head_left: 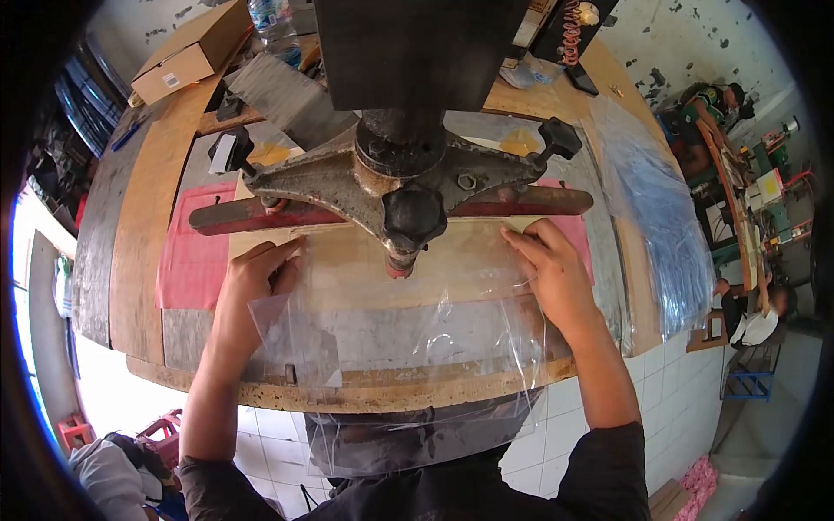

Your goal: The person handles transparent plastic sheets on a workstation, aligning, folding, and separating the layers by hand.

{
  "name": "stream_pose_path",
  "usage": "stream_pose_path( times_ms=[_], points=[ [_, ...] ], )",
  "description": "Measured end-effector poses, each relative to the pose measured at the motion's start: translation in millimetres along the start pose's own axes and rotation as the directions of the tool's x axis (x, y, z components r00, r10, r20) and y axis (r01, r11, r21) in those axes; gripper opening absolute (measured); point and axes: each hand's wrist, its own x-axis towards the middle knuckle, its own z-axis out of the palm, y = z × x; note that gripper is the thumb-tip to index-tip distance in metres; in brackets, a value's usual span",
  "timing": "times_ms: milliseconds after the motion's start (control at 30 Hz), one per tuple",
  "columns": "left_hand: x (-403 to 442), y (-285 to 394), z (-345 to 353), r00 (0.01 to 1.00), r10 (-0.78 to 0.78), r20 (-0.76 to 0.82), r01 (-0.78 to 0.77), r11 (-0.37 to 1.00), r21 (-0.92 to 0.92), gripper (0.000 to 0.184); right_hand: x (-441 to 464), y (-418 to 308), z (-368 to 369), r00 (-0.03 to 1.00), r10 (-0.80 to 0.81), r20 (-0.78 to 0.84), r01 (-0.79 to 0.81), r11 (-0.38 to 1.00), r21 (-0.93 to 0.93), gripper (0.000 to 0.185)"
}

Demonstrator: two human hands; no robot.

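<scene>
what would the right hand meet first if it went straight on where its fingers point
Most likely the long reddish bar just ahead of the right hand; the bar's height is unclear, so the hand might pass beneath it.

I count two hands of mine, one left hand [257,271] and one right hand [553,267], and between them one transparent plastic sheet [426,343]. Above it stands one press [401,143], with three black knobs [414,217] and one long bar [552,202]. To the right lies one pile of plastic sheets [658,239]; how many sheets it contains, I cannot tell. Pink material [193,247] shows in two places. Farther away I see one cardboard box [187,59], one plastic bottle [274,30], one coiled cord [571,35] and, on my right side, two persons [758,323].
</scene>
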Motion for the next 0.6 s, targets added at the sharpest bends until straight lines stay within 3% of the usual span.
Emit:
stream_pose_path(
  times_ms=[67, 433, 600],
  points=[
    [-0.3, 1.6, 0.6, 0.998, -0.057, -0.001, 0.057, 0.998, -0.019, 0.026, 0.3, -1.0, -0.5, 1.000, 0.019, 0.006, -0.019, 1.000, 0.010, 0.053],
    [-4.7, -2.4, 6.6, 0.995, -0.041, -0.090, 0.036, 0.998, -0.054, 0.022, 1.2, -1.8, -0.9, 0.998, 0.050, 0.030, -0.051, 0.998, 0.036, 0.050],
    [-8.3, 1.3, 7.1, 0.986, -0.113, -0.122, 0.103, 0.991, -0.086, 0.019, 3.0, -3.4, 2.9, 0.999, 0.026, -0.028, -0.026, 1.000, 0.008, 0.048]
  ],
)
